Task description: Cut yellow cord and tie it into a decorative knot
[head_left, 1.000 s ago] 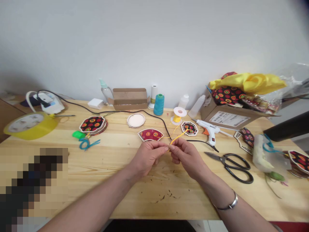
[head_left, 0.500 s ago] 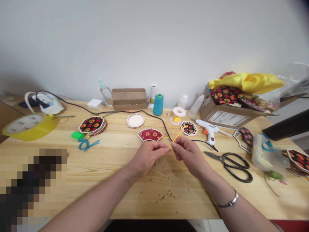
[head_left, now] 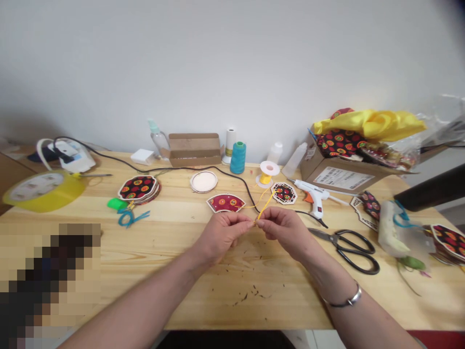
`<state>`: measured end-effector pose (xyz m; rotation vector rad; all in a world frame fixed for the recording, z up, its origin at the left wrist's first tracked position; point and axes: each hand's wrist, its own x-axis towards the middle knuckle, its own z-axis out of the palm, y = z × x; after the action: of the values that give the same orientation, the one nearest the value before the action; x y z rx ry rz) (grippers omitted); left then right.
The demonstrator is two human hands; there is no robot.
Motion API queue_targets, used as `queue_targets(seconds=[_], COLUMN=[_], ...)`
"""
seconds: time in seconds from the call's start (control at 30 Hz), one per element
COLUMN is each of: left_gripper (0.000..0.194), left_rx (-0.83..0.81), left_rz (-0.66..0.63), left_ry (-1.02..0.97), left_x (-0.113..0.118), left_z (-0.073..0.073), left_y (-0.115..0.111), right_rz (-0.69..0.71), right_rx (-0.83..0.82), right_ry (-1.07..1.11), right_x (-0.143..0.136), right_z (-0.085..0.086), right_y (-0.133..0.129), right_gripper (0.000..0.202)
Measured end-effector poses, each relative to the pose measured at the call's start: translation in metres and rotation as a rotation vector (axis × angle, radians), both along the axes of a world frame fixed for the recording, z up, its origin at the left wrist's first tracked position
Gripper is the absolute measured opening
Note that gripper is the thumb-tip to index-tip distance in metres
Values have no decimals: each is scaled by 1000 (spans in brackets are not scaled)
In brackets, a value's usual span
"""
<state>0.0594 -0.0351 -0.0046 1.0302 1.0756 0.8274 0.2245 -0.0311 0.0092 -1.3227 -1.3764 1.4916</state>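
Note:
My left hand (head_left: pixel 227 232) and my right hand (head_left: pixel 278 224) meet fingertip to fingertip above the wooden table, both pinching a yellow cord (head_left: pixel 266 204). The cord runs up to an octagonal patterned piece (head_left: pixel 284 193) just beyond my right hand. Behind my left hand lies a red fan-shaped piece (head_left: pixel 221 203), with a thin yellow thread across its right side. That thread leads toward a spool of yellow cord (head_left: pixel 266 178). What exactly sits between my fingertips is too small to tell.
Black-handled scissors (head_left: pixel 354 249) and a white glue gun (head_left: pixel 315 194) lie right of my hands. A teal thread cone (head_left: pixel 238 157) and an open cardboard box (head_left: pixel 195 150) stand behind. A black cable (head_left: pixel 189 168) crosses the table (head_left: pixel 163 291). A full carton (head_left: pixel 337 174) stands back right.
My right hand has shifted slightly left and down, its fingertips closer to my left hand's. The yellow cord stays between them.

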Motion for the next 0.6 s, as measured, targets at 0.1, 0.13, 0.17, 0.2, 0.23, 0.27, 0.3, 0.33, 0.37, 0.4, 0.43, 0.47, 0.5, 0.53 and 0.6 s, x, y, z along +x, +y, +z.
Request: queue_targets(seconds=[0.1,0.13,0.17,0.2,0.23,0.27,0.3,0.33,0.37,0.4,0.43,0.47,0.5,0.53,0.6], left_gripper=[24,24,24,24,24,24,24,23,23,23,22,21,19,17,12], left_rx=[11,18,28,38,44,43,36,27,21,23,36,60,98,149,273], left_rz=[-8,-12,-15,-16,-12,0,24,56,91,124,150,163,166,160,136], left_ry=[11,17,27,39,51,60,66,66,63,59,55,54,59,71,125], left_x=[0,0,0,0,0,0,0,0,0,0,0,-1,-1,-1,0], left_z=[1,2,2,2,2,3,3,3,3,4,4,4,5,5,5], left_y=[-1,-1,-1,-1,-1,-1,0,0,1,1,2,2,2,2,0], right_rz=[3,3,-2,-11,-21,-32,-44,-55,-64,-71,-81,-89,-97,-106,-130], right_rx=[26,40,61,86,116,147,176,203,227,250,271,290,308,322,337], right_ry=[-35,-55,-77,-103,-130,-156,-179,-199,-218,-236,-254,-275,-298,-320,-349], right_x=[1,1,1,1,2,2,2,2,3,3,3,3,4,4,4], right_z=[0,-1,-1,-1,-1,-1,-1,-1,-2,-2,-3,-3,-4,-4,-6], right_y=[0,0,1,1,1,2,2,2,3,3,3,3,3,3,3], right_gripper=[20,20,19,18,17,17,16,15,15,15,15,15,14,14,14])
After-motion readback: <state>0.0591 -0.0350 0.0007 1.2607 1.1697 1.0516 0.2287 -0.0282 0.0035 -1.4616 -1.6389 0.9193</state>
